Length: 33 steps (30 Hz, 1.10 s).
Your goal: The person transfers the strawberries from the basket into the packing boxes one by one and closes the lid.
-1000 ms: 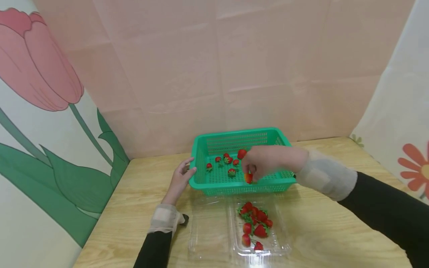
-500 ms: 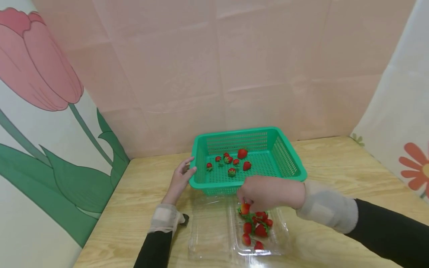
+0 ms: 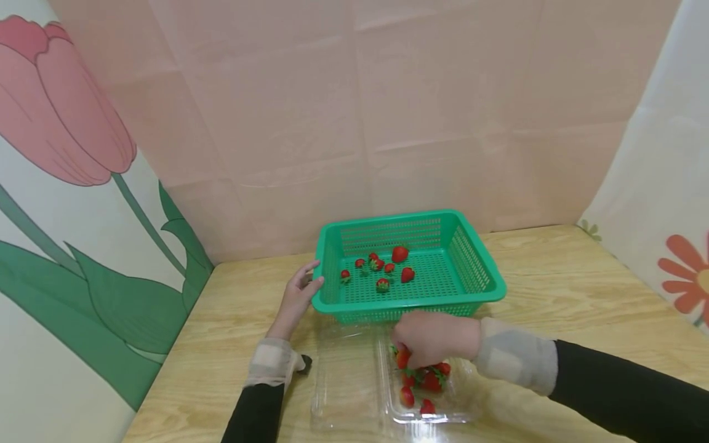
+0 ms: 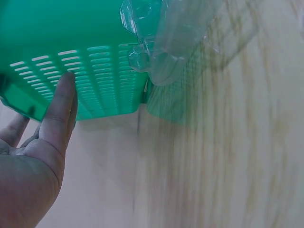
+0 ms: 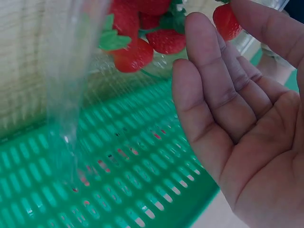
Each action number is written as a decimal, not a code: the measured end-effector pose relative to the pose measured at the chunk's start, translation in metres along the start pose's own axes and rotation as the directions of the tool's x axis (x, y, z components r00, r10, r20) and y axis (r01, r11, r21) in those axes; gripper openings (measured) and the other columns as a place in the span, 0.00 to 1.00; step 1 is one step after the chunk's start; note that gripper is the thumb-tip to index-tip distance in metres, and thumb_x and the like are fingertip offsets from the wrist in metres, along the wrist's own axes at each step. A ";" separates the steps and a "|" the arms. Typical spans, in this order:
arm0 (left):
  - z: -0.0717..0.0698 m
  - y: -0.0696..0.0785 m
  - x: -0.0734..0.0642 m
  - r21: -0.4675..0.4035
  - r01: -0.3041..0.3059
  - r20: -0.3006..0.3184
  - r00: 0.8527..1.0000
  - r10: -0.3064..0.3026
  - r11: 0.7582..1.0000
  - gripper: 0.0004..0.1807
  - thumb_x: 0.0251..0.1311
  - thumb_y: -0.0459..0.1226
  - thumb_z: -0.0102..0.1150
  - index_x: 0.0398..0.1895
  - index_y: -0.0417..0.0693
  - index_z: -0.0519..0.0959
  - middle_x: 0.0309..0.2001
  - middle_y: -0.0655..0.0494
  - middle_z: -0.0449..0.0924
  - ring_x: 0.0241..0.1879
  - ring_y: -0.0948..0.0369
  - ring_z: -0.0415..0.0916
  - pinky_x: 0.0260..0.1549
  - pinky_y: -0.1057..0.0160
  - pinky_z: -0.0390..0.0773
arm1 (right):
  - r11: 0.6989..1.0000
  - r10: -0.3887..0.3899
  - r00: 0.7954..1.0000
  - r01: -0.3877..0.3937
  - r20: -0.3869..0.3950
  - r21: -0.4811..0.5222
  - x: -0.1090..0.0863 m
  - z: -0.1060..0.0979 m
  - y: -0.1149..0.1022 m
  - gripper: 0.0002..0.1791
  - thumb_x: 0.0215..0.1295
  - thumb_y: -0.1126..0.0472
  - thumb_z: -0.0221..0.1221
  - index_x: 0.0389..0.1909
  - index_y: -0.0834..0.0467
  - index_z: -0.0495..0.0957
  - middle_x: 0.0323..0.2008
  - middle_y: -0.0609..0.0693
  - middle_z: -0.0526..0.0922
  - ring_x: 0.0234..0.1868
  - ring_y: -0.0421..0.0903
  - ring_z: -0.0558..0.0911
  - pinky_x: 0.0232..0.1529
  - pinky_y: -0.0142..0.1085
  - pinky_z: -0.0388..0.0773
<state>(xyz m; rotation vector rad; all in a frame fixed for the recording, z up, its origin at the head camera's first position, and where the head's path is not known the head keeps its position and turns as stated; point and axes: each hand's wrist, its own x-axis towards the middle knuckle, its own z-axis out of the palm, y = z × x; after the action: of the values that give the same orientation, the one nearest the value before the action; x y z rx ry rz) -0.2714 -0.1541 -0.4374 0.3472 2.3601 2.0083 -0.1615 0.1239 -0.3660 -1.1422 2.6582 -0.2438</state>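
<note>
My right hand (image 3: 434,337) is low over the clear plastic clamshell (image 3: 390,406), pinching a strawberry (image 3: 402,359) at its fingertips. In the right wrist view the strawberry (image 5: 227,23) shows between the thumb and forefinger, while the other fingers extend beside it. Several strawberries (image 3: 431,381) lie in the clamshell's right half, partly covered by this hand. At the left end of the green basket (image 3: 410,303), my left hand (image 3: 295,301) rests against the rim with fairly straight fingers. The left wrist view has one straight digit (image 4: 59,109) against the slotted wall.
Inside the basket, several more strawberries (image 3: 382,285) are scattered toward the left and middle. The clamshell's lid half (image 3: 348,381) lies open on the wooden table (image 3: 554,295). Behind stands a pink backdrop (image 3: 354,123), with flower-printed panels at both sides.
My right hand has carried a strawberry from over the basket toward me, down into the clamshell's right half. My left hand stays at the basket rim.
</note>
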 end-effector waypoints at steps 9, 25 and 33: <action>0.000 0.001 -0.001 -0.005 -0.001 0.000 1.000 0.001 1.000 0.25 0.69 0.45 0.56 0.68 0.61 0.69 0.56 0.46 0.75 0.53 0.51 0.74 0.48 0.51 0.75 | 0.999 0.039 0.998 -0.037 0.044 -0.033 0.006 0.012 0.003 0.19 0.48 0.60 0.70 0.11 0.49 0.67 0.13 0.38 0.66 0.18 0.35 0.64 0.20 0.30 0.64; -0.002 0.002 -0.001 0.011 0.013 0.023 1.000 -0.013 1.000 0.26 0.68 0.48 0.56 0.69 0.62 0.67 0.59 0.46 0.73 0.57 0.51 0.71 0.51 0.48 0.73 | 0.985 -0.002 1.000 0.006 0.025 -0.174 0.009 0.027 0.002 0.22 0.49 0.52 0.72 0.10 0.47 0.67 0.13 0.37 0.66 0.17 0.37 0.66 0.21 0.34 0.66; -0.001 0.000 -0.001 0.020 0.001 0.001 1.000 -0.001 1.000 0.26 0.67 0.49 0.57 0.67 0.65 0.69 0.58 0.47 0.73 0.56 0.51 0.72 0.49 0.48 0.74 | 0.979 -0.019 1.000 0.022 0.021 -0.201 0.009 0.029 0.003 0.22 0.52 0.51 0.71 0.11 0.47 0.67 0.12 0.36 0.65 0.16 0.37 0.65 0.21 0.33 0.65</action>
<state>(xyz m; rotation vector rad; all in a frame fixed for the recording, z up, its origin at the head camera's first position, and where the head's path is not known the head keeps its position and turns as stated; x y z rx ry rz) -0.2701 -0.1551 -0.4376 0.3474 2.3808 1.9848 -0.1608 0.1176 -0.3960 -1.2237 2.7045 0.0338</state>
